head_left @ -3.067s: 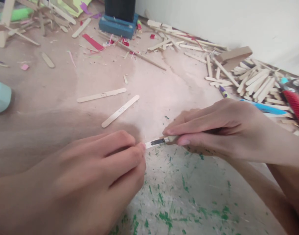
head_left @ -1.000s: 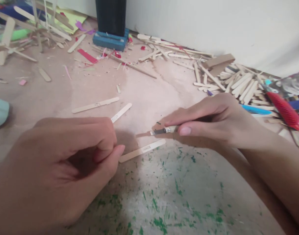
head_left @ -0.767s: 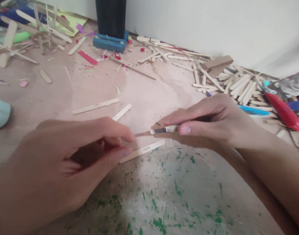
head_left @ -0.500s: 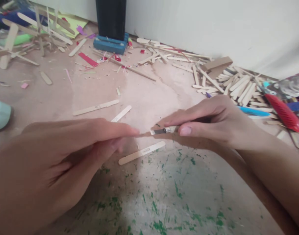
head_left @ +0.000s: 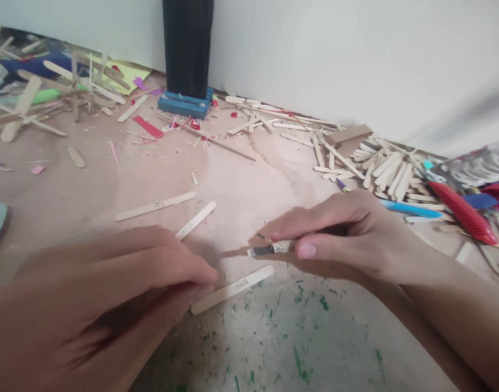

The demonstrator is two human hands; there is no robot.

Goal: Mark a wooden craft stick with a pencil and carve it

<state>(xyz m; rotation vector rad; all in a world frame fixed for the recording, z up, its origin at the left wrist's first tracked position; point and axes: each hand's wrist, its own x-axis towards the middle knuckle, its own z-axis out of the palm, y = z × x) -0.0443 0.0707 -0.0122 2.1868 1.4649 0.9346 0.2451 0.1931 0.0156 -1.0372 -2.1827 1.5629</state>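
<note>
My right hand (head_left: 347, 234) is closed round a craft knife (head_left: 269, 249), whose short blade points left just above the board. Below the blade a flat wooden craft stick (head_left: 236, 287) with a small cut slot lies on the green-flecked work surface (head_left: 298, 337). My left hand (head_left: 110, 294) is low at the left, slightly blurred. Its fingers and thumb are pressed together, and the tips rest at the stick's left end. Whether they pinch anything is hidden.
Two more slotted sticks (head_left: 155, 206) (head_left: 195, 220) lie beyond my left hand. A heap of craft sticks (head_left: 388, 169), a blue pen (head_left: 410, 209) and a red-handled tool (head_left: 461, 212) sit at the right. A black post on a blue base (head_left: 185, 103) stands by the white wall.
My left hand lifted off the stick, reached its fingertips to the blade tip, then dropped back to the stick's left end. The right hand kept the knife nearly still. The view tilted up.
</note>
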